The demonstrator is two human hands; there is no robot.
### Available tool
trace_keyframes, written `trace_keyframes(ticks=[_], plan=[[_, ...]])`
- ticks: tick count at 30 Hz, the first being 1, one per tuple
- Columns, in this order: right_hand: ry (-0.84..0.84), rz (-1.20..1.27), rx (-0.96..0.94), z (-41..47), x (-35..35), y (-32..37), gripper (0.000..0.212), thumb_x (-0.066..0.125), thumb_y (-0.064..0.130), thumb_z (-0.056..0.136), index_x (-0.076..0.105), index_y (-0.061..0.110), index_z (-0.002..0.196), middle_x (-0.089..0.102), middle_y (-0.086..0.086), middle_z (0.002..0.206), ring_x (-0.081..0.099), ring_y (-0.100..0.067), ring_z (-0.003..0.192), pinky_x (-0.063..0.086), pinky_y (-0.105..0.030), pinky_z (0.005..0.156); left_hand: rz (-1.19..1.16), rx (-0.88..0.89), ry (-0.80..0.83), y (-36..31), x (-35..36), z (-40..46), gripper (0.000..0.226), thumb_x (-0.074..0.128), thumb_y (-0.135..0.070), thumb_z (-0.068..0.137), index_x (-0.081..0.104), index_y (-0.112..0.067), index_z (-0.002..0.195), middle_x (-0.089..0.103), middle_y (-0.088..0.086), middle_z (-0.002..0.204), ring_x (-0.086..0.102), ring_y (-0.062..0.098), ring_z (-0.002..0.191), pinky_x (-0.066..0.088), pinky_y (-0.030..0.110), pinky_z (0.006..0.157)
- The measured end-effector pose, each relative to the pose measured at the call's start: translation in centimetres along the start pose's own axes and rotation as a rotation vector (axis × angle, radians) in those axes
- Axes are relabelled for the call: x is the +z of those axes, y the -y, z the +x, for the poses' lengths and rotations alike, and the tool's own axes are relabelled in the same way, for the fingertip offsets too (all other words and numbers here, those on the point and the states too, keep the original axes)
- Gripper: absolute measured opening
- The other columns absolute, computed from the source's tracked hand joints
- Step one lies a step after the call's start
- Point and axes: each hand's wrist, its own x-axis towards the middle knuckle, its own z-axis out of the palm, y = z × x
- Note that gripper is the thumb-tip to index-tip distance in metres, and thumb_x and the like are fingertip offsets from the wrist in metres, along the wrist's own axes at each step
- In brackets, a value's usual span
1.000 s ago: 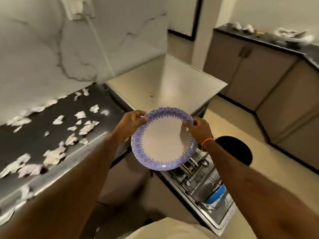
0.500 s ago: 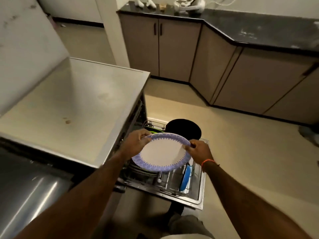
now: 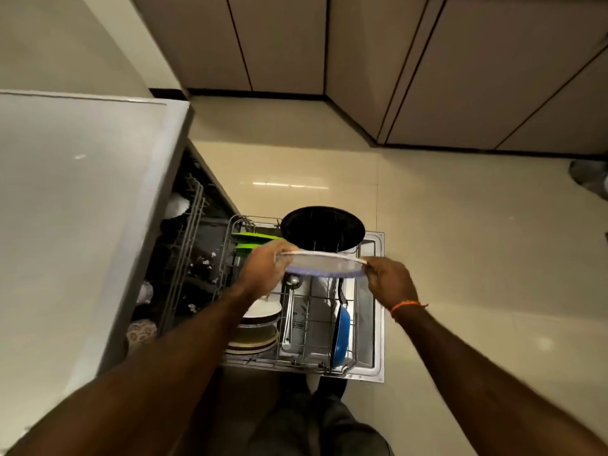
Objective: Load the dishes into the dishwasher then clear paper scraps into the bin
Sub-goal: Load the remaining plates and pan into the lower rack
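A: What sits furthest left?

B: The flat grey top of the dishwasher (image 3: 75, 209), which serves as a desk here. Under its edge the machine stands open, and the upper rack (image 3: 184, 245) shows dark inside, with a pale cup or bowl (image 3: 177, 207) near its back; the rest in there is too dim to name.

A: And the pulled-out lower rack?

B: The lower rack (image 3: 296, 324) rests over the open door (image 3: 375, 307). At its left, two green plates (image 3: 253, 241) stand on edge at the back, and a row of cream and white plates (image 3: 256, 327) fills the front left slots. A steel ladle (image 3: 291, 291) lies along the middle wires. A blue pan (image 3: 340, 334) stands on edge at the right side, and a big black round pan (image 3: 324, 228) sits at the far end.

A: Where is the plate being loaded?

B: The purple-rimmed plate (image 3: 325, 264) is held nearly level above the rack, just in front of the black pan and over the ladle's bowl. The left hand (image 3: 266, 271) has its grip clamped on the plate's left rim, fingers curled over the edge. The right hand (image 3: 391, 281), with an orange thread on the wrist, pinches the right rim.

A: What crowds the way down?

B: The green plates just left, the black pan just behind, the ladle directly below
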Motion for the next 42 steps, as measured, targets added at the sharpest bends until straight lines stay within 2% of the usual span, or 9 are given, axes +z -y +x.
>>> trace_keyframes(ticks=[3,7,11,16,21,24,27,33,42], plan=[[-0.088,0.011,0.035,4.7,0.8,-1.6,0.025,0.062,0.01,0.093,0.076,0.013,0.114,0.076,-0.013,0.104,0.07,-0.033,0.091,0.053,-0.035,0.087,-0.026,0.055,0.006,0.6,1.6,5.7,0.019,0.066,-0.014,0.097,0.069,-0.016,0.116,0.072,-0.005,0.107,0.068,0.008,0.091,0.062,0.037,0.077],[-0.138,0.014,0.067,10.6,2.6,-3.6,0.027,0.06,0.007,0.093,0.076,0.011,0.115,0.075,-0.013,0.11,0.069,-0.033,0.099,0.051,-0.033,0.093,-0.038,0.057,-0.007,2.4,3.7,12.0,0.019,0.064,-0.012,0.099,0.069,-0.014,0.117,0.071,-0.003,0.111,0.059,-0.005,0.07,0.048,0.013,0.059],[-0.104,0.019,0.098,13.8,5.5,-5.8,0.027,0.061,0.007,0.093,0.075,0.009,0.116,0.074,-0.015,0.113,0.068,-0.035,0.104,0.048,-0.033,0.095,-0.041,0.068,0.017,5.0,5.8,15.8,0.02,0.066,-0.013,0.098,0.069,-0.014,0.117,0.071,0.0,0.117,0.067,0.013,0.104,0.057,0.029,0.086],[-0.002,0.035,0.159,15.6,8.9,-8.2,0.03,0.06,0.007,0.092,0.074,0.012,0.118,0.074,-0.013,0.115,0.067,-0.031,0.107,0.047,-0.031,0.096,0.011,0.075,0.056,8.2,8.0,18.4,0.018,0.067,-0.012,0.097,0.069,-0.012,0.114,0.072,-0.002,0.114,0.067,0.011,0.105,0.056,0.03,0.092],[0.047,0.033,0.217,17.3,10.9,-9.4,0.031,0.058,0.008,0.093,0.074,0.013,0.119,0.074,-0.014,0.113,0.066,-0.032,0.106,0.048,-0.032,0.094,0.05,0.059,0.054,9.6,9.4,20.2,0.016,0.067,-0.012,0.097,0.071,-0.013,0.112,0.073,-0.003,0.109,0.065,0.007,0.099,0.047,0.009,0.083],[0.094,0.029,0.252,17.7,11.8,-9.6,0.027,0.056,0.01,0.095,0.075,0.013,0.114,0.073,-0.016,0.109,0.066,-0.035,0.101,0.05,-0.034,0.09,0.099,0.028,0.064,10.1,10.0,20.7,0.017,0.062,-0.012,0.098,0.072,-0.015,0.112,0.073,-0.003,0.105,0.065,0.01,0.094,0.043,0.008,0.075],[0.154,0.022,0.25,17.7,12.8,-9.2,0.027,0.055,0.012,0.095,0.073,0.016,0.115,0.073,-0.016,0.111,0.066,-0.035,0.103,0.05,-0.034,0.089,0.11,-0.05,0.096,10.4,10.4,21.1,0.028,0.061,-0.01,0.099,0.068,-0.014,0.125,0.07,0.001,0.121,0.063,0.009,0.101,0.037,-0.002,0.073],[0.151,0.02,0.29,17.2,11.8,-6.3,0.044,0.061,0.021,0.095,0.058,0.02,0.138,0.062,-0.006,0.137,0.057,-0.029,0.125,0.046,-0.038,0.105,0.169,-0.076,0.153,8.8,8.7,20.5,0.049,0.066,-0.02,0.094,0.056,-0.012,0.141,0.061,0.006,0.141,0.057,0.022,0.129,0.041,0.027,0.107],[0.221,-0.037,0.193,11.7,5.3,1.1,0.045,0.058,0.02,0.093,0.057,0.018,0.138,0.061,-0.011,0.136,0.057,-0.031,0.122,0.047,-0.039,0.104,0.208,-0.166,0.186,3.2,1.8,12.3,0.048,0.067,-0.026,0.094,0.056,-0.014,0.138,0.065,0.009,0.132,0.061,0.029,0.119,0.048,0.032,0.097]])
